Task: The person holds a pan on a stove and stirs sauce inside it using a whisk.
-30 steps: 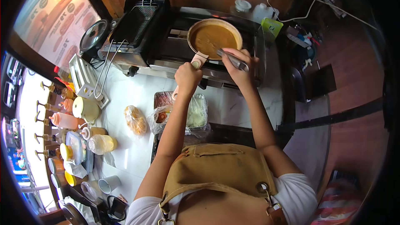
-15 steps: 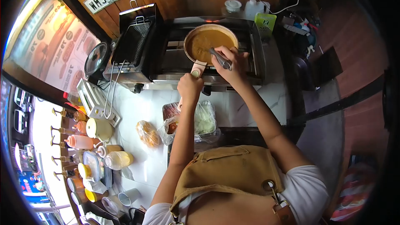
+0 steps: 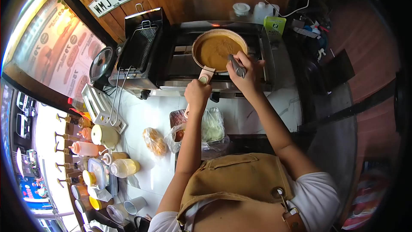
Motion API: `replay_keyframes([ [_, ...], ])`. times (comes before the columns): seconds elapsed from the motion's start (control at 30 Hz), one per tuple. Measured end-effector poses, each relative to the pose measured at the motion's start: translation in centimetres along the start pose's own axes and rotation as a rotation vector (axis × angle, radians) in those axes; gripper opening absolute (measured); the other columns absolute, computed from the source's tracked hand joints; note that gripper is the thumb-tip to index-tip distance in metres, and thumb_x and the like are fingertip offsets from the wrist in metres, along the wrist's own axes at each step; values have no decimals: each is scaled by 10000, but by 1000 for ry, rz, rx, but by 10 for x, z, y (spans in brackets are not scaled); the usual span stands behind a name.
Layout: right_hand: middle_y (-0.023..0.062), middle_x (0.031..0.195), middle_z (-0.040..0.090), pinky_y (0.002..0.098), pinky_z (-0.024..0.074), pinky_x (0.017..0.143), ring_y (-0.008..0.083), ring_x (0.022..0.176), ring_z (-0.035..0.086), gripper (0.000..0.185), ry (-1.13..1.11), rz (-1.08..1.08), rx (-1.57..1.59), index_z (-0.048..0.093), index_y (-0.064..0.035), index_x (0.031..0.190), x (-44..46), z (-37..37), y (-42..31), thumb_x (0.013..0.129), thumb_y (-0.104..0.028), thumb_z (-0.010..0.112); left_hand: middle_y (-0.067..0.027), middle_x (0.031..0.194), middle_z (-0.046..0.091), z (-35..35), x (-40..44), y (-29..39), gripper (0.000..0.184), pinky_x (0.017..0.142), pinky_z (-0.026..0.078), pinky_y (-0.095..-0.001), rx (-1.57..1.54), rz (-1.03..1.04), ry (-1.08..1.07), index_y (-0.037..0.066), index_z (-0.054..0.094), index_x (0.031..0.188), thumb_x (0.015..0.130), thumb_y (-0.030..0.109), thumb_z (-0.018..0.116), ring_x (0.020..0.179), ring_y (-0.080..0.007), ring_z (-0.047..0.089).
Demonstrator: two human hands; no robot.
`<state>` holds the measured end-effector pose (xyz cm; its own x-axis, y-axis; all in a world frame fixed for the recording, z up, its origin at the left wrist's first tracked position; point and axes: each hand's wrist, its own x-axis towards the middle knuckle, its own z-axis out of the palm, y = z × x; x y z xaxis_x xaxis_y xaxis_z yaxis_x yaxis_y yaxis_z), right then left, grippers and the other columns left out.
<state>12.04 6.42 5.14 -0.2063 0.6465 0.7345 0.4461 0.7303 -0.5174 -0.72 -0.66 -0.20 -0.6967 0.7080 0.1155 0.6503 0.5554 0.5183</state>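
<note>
A pan of brown sauce sits on the stove's flat top. My left hand is closed around the pan's pale pink handle, on the near side. In my right hand, at the pan's right rim, is a whisk with a grey handle. Its handle tilts towards me, and the thin wires dip into the sauce, mostly hidden there. Below my left wrist, a tray wrapped in plastic holds shredded pale green food, partly covered by my forearm.
Left of the pan stands a fryer with a wire basket. A glass lid leans beside it. Along the left counter are sauce bottles, jars and a white rack. A bagged bread item lies on the counter.
The whisk and my right hand have shifted right, from the pan's middle towards its right side. My left hand keeps its grip on the handle. The whole view has shifted slightly.
</note>
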Motion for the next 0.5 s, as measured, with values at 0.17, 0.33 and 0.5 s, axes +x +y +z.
replay_keyframes([
  [0.17, -37, 534, 507, 336, 269, 594, 163, 547, 524, 139, -64, -69, 1, 486, -147, 663, 2, -3, -7, 655, -195, 616, -225, 695, 586, 2, -2, 2, 231, 655, 465, -422, 10, 5, -19, -32, 588, 669, 586, 177, 534, 682, -376, 579],
  [0.33, -6, 527, 504, 340, 272, 601, 182, 515, 518, 153, 47, 175, 305, 467, -131, 650, 1, 16, 20, 643, -153, 618, -225, 687, 586, 3, 0, 0, 220, 652, 466, -423, 0, 5, 7, -26, 592, 656, 583, 174, 536, 681, -374, 581],
  [0.5, -12, 553, 515, 333, 256, 601, 165, 544, 520, 142, -62, -83, -10, 469, -134, 630, -2, -18, -15, 647, -143, 610, -226, 689, 586, 3, -1, 1, 219, 655, 465, -424, 3, 23, 3, -26, 592, 654, 589, 176, 539, 685, -372, 581],
])
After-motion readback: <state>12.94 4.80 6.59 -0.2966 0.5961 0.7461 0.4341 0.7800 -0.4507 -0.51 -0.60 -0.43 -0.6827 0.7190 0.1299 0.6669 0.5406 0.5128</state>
